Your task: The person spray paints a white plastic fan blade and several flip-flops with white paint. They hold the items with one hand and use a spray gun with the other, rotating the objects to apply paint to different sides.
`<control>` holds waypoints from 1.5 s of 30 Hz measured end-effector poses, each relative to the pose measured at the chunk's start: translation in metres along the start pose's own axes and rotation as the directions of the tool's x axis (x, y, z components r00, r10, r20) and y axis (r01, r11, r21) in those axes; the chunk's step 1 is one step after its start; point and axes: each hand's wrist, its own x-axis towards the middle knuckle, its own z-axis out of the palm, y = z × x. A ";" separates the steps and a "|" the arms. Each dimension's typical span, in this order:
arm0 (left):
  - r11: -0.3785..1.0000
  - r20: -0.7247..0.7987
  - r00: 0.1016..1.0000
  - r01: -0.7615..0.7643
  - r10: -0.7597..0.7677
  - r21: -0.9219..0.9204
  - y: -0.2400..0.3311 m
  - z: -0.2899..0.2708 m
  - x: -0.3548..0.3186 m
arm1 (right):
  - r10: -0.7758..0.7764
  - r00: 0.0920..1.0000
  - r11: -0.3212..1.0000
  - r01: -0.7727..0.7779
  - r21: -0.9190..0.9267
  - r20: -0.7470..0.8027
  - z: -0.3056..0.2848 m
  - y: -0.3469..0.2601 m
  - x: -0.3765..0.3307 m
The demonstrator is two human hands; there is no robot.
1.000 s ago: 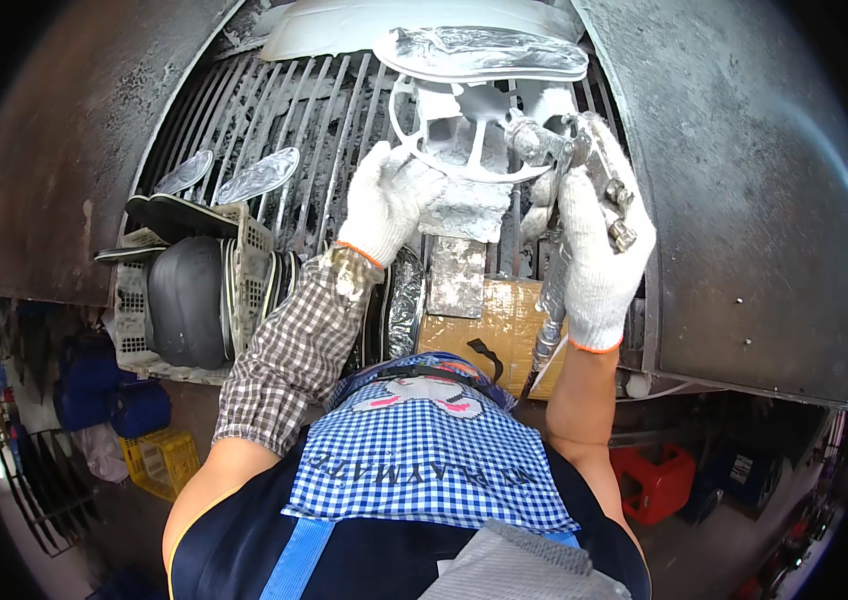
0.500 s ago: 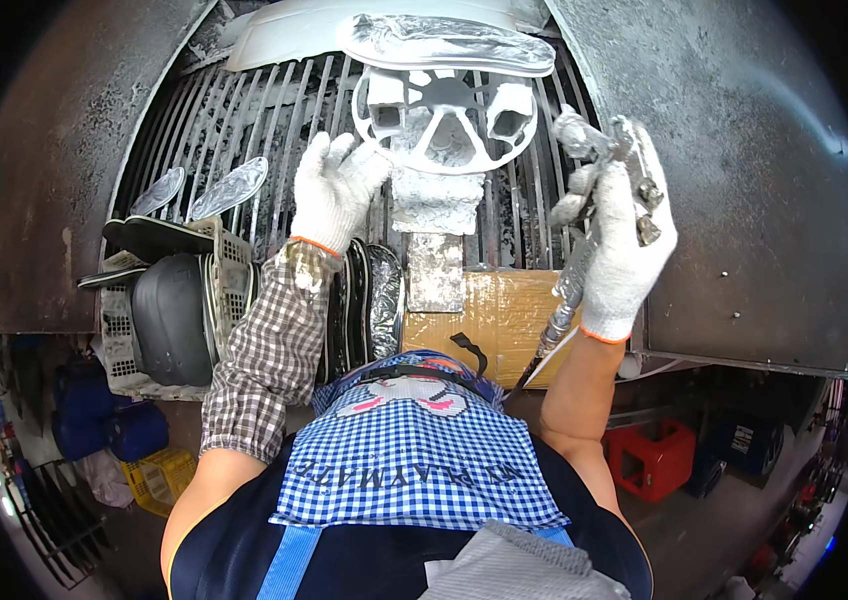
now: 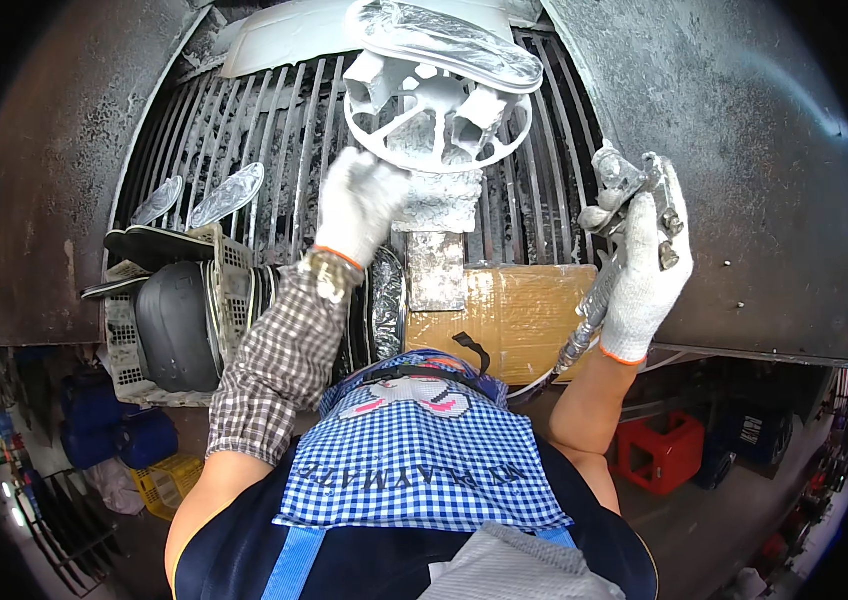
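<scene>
Beside left grip, wheel casting

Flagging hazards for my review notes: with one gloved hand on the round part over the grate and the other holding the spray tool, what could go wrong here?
1. The left hand touches only the rim of the round white spoked part; it might tip or shift on its coated block.
2. The spray gun in the right hand sits close by, so spray could hit the left glove.
3. Its hose trails past the wrapped cardboard and could snag.
</scene>
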 end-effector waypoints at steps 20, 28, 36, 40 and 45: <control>0.998 -0.009 0.999 -0.051 0.051 0.030 0.026 -0.009 -0.008 | 0.157 0.986 0.983 -0.162 -0.090 -0.063 -0.047 0.021 -0.017; 0.996 0.050 0.995 0.084 -0.083 -0.006 0.002 -0.003 -0.019 | 0.186 0.982 0.981 -0.187 -0.044 -0.032 -0.046 0.025 -0.016; 0.999 0.061 0.998 -0.031 0.030 0.012 0.020 0.010 -0.013 | 0.159 0.987 0.980 -0.162 -0.113 -0.038 -0.052 0.028 -0.020; 0.999 0.043 0.998 -0.040 0.038 0.033 0.033 -0.002 0.002 | 0.144 0.989 0.970 -0.150 -0.190 -0.042 -0.062 0.037 -0.021; 0.998 0.052 0.998 -0.039 0.037 0.039 0.037 -0.004 0.005 | 0.117 0.992 0.970 -0.123 -0.209 -0.045 -0.061 0.038 -0.022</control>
